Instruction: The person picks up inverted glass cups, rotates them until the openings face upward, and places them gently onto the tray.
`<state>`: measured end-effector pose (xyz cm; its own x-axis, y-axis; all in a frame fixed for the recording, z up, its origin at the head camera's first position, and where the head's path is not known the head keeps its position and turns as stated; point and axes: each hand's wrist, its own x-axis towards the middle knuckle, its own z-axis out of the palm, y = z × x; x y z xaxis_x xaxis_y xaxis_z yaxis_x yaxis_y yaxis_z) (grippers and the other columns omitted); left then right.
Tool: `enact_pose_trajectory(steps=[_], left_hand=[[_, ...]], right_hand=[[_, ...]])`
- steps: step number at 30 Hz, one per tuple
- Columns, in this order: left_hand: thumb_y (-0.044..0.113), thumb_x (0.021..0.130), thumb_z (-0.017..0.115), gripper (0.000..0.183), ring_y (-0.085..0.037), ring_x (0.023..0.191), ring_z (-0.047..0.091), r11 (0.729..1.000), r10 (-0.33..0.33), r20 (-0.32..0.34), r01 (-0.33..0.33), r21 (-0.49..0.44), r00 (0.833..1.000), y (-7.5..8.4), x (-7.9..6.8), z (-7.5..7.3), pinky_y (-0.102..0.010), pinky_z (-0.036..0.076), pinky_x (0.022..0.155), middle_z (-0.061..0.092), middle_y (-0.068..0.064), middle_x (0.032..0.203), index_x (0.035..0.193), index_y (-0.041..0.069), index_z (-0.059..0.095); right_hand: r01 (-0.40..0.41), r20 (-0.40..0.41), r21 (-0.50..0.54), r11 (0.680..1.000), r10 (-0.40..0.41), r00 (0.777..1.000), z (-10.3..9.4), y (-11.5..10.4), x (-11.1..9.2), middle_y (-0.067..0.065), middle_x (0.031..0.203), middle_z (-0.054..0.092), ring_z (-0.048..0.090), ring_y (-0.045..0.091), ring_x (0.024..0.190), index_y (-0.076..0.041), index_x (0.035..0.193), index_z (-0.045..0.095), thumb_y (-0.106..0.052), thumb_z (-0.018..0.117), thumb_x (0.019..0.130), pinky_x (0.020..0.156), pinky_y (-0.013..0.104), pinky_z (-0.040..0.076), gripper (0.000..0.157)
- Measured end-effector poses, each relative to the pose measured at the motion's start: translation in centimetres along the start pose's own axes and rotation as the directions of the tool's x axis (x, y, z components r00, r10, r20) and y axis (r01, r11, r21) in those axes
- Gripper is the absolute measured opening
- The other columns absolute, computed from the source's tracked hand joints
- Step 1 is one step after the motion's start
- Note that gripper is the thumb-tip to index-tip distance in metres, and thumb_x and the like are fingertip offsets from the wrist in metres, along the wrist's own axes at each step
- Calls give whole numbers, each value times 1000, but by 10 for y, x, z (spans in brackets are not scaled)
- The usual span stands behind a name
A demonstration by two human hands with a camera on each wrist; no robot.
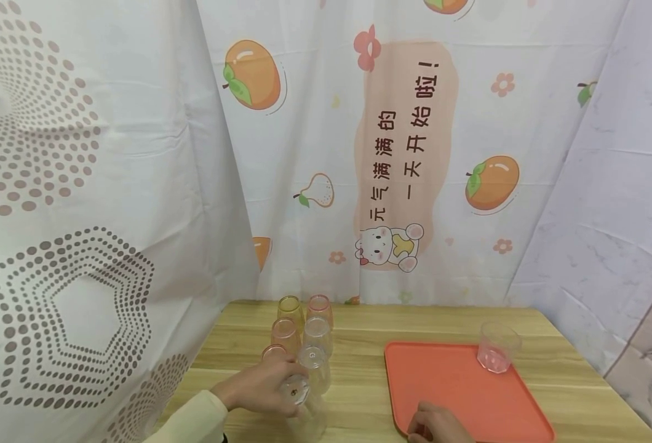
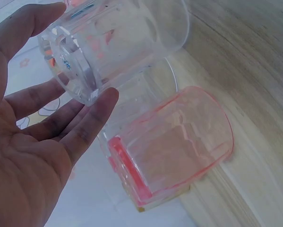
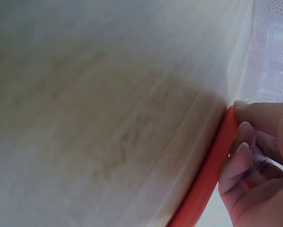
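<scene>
My left hand (image 1: 267, 384) is around the base of a clear cup (image 2: 122, 42) that stands upside down, thumb on one side and fingers on the other. More upside-down cups stand just beyond it in two columns: another clear cup (image 1: 314, 368), a pink cup (image 2: 174, 142) and a yellow cup (image 1: 290, 309) at the back. My right hand (image 1: 438, 423) rests at the near left edge of the red tray (image 1: 442, 381), its fingers loosely curled. In the right wrist view a fingertip touches the tray's rim (image 3: 212, 165). A clear cup (image 1: 496, 347) stands on the tray's far right corner.
The wood-grain table (image 1: 359, 369) holds everything. A white curtain (image 1: 309, 123) with fruit prints hangs along its back edge, and a dotted curtain (image 1: 110, 184) closes the left side. Pale cloth (image 1: 608, 215) hangs at the right.
</scene>
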<state>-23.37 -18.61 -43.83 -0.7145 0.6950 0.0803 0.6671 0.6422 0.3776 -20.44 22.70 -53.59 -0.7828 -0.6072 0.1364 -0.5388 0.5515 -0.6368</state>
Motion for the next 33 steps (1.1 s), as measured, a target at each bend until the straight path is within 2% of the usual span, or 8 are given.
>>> enact_pose_trajectory(steps=[5,12,15,21,27,30,33], left_hand=[[42,75,86,56,-9,99,50,999,12,-21,-13,-34,1000,3,2,3,-24,46,78,60,14,113,122,15,73],[43,76,86,55,-8,99,55,998,65,-90,-66,-11,994,2,8,11,-23,49,78,64,10,119,121,15,73],[44,77,85,57,-7,99,57,998,52,-94,-56,-41,994,1,10,14,-23,50,77,63,7,122,124,14,71],[44,79,84,56,-6,96,56,989,22,-78,-33,-144,997,2,13,18,-24,51,75,62,11,116,126,16,69],[46,79,82,59,-8,103,57,985,-12,-82,-2,-172,997,4,20,24,-24,52,77,59,7,126,130,20,68],[45,80,83,56,-10,105,56,982,-6,-94,-12,-186,996,6,23,28,-24,51,76,59,8,125,129,24,68],[45,80,83,53,-9,99,55,978,9,-105,-31,-208,994,7,25,30,-23,51,72,59,10,119,127,25,69]], right_hand=[[9,0,-16,1000,-9,1000,0,0,0,-22,78,47,46,-5,66,-17,84,74,-18,75,93,56,21,44,10],[-7,5,-7,1000,7,1000,-1,0,0,-21,78,48,46,-4,66,-17,84,74,-19,76,94,56,22,44,10],[-1,4,-19,1000,1,1000,-2,-1,-1,-21,78,48,46,-4,66,-17,84,74,-18,76,94,56,22,44,10],[21,-7,-38,999,-22,1000,-2,-2,0,-21,78,47,45,-4,65,-18,84,74,-18,76,94,56,21,43,10],[63,-23,-26,998,-63,998,-2,0,0,-21,78,48,44,-5,64,-17,83,74,-15,75,94,54,21,43,10],[94,-29,-42,995,-95,995,-1,1,0,-20,78,48,44,-6,64,-15,83,74,-13,74,93,53,20,43,10],[107,-35,-54,993,-109,993,-1,1,0,-19,77,48,44,-6,63,-14,83,75,-12,74,92,52,20,43,9]])
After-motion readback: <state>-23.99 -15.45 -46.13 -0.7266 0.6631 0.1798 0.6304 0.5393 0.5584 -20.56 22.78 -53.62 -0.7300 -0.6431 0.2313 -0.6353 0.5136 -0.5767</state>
